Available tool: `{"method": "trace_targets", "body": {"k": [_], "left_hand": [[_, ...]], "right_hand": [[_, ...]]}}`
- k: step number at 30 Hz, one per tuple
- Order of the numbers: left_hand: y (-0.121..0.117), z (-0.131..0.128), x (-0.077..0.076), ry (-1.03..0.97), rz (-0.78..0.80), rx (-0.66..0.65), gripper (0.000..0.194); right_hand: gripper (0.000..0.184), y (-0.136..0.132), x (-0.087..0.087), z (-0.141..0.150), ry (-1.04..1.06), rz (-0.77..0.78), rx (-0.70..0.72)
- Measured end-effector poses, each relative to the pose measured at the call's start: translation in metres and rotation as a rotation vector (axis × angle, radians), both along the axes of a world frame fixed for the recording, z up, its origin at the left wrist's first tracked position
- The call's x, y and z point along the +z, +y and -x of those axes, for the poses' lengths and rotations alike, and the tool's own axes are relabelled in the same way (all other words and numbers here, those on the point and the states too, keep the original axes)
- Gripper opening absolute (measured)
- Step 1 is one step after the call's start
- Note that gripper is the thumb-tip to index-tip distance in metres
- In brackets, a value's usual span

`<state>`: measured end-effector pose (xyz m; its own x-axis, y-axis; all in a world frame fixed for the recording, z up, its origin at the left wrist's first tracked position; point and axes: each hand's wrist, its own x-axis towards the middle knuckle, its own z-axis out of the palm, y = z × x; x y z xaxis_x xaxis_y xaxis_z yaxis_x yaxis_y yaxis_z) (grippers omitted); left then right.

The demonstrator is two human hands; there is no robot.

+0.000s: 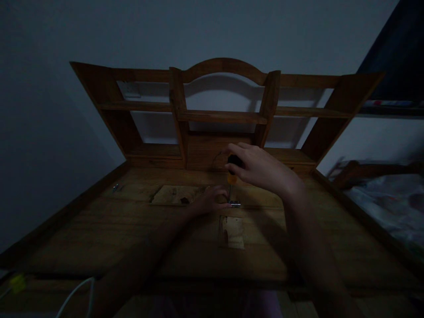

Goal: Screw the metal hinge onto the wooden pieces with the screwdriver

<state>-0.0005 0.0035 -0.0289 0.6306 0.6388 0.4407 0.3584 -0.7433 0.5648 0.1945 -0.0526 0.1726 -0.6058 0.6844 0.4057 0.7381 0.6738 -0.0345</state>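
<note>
Taking the small metal piece (pixel 235 204) on the wooden desktop (pixel 265 247) as the clock's centre, the screwdriver (pixel 232 177) stands nearly upright at 12 o'clock, its shaft reaching down to the piece's left end. Its handle is black above and yellow-orange below; any lettering on it is too dim to read.

The right hand (pixel 255 165), at 1 o'clock, is closed round the black part of the handle, palm down. The left hand (pixel 210 201), at 9 o'clock, has its fingertips at the piece's left end, beside the shaft — whether they pinch it or only press it, I cannot tell.

A pale, worn patch (pixel 175 194) lies past the left hand at 9 o'clock, and a smaller pale patch (pixel 235 232) at 6; both bear dark marks too dim to make out. Another small shiny item (pixel 115 187) lies farther out towards 9 o'clock.

The wooden shelf unit (pixel 221 116) spans from 10 to 2 o'clock, with compartments on two levels and an arched top rail in the middle. A wall socket (pixel 132 90) shows through its upper compartment towards 10 o'clock. A white cable (pixel 77 287) loops at 8 o'clock — a blurred yellow item (pixel 17 283) lies beyond it — and rumpled bedding (pixel 391 207) lies at 3
</note>
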Motion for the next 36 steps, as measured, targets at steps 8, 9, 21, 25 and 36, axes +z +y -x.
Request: {"method": "trace_targets", "body": {"k": [8,9,21,25,36], "left_hand": [[-0.002,-0.002,0.006,-0.014,-0.031,-0.017,0.021],[-0.003,-0.003,0.007,-0.015,-0.032,-0.012,0.021],[0.000,-0.001,0.003,-0.005,-0.004,-0.030,0.022],[-0.001,-0.001,0.004,-0.015,-0.002,-0.035,0.022],[-0.003,-0.002,0.006,0.006,-0.015,0.000,0.022]], "right_hand": [[0.038,0.005,-0.002,-0.002,0.019,-0.046,-0.053],[0.042,0.006,-0.002,-0.003,0.040,-0.035,-0.016],[0.042,0.008,0.000,-0.005,0.119,-0.060,0.052],[0.031,0.009,-0.001,0.001,0.051,-0.140,-0.059],[0.050,0.010,-0.002,-0.004,0.132,0.017,0.053]]}}
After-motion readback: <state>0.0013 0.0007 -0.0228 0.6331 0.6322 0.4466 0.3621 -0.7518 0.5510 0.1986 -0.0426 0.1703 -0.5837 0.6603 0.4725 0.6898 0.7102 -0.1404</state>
